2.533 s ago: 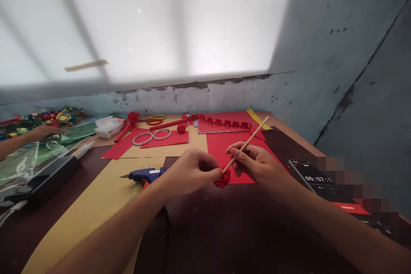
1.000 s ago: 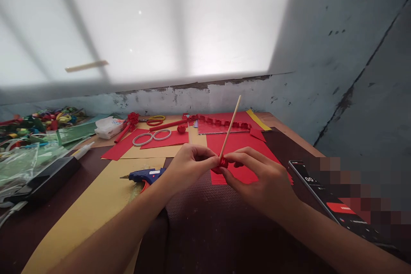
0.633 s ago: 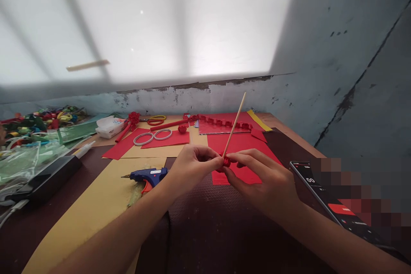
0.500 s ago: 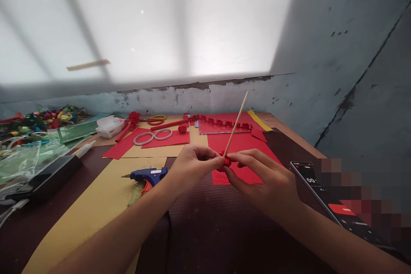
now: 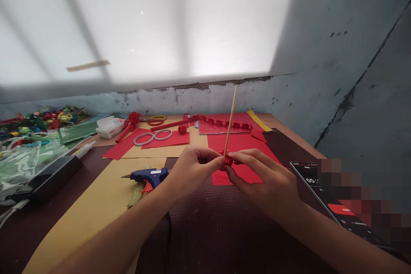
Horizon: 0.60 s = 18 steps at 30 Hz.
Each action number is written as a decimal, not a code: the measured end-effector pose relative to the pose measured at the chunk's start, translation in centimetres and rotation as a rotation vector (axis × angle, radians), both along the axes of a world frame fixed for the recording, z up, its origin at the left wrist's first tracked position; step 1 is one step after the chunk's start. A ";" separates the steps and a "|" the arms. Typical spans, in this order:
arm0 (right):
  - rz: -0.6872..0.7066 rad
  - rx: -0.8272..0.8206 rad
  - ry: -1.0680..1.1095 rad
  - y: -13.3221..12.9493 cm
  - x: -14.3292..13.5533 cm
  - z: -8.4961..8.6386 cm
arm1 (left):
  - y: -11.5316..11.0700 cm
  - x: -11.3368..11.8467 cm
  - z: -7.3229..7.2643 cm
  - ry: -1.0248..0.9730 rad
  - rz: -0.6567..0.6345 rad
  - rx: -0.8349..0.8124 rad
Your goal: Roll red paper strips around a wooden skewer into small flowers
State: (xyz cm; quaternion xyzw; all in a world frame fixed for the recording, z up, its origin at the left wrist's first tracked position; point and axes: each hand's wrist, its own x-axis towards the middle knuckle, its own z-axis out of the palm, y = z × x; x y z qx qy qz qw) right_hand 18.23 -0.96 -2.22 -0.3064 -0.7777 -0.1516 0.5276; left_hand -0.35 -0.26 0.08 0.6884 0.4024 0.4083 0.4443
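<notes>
Between my hands is a small red paper flower [image 5: 228, 160], with a thin wooden stick [image 5: 230, 120] standing up out of it, nearly upright. My left hand [image 5: 197, 165] pinches the flower's left side between thumb and forefinger. Thumb and fingertips of my right hand [image 5: 266, 175] close on its right side. Fingers cover part of the flower, so the stick's lower end is hidden. Beneath and behind it lies a sheet of red paper [image 5: 272, 150]. A blue glue gun [image 5: 149, 175] rests to the left, beyond my left forearm.
Two tape rolls [image 5: 163, 134], a finished-looking red flower [image 5: 182, 129], scissors [image 5: 156, 119] and a row of red flowers [image 5: 224, 123] lie at the back. A phone [image 5: 321, 192] stands at right. A black power strip [image 5: 48, 180] and scrap pile [image 5: 45, 122] sit left.
The stick has swung from leaning right to nearly upright, its top moving left. The red flower has turned slightly between my fingers. Both hands have stayed in almost the same place.
</notes>
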 end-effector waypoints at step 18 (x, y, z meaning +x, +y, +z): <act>0.076 -0.438 0.180 0.0 0.5 0.3 | 0.0 0.0 -0.2 0.108 0.139 0.177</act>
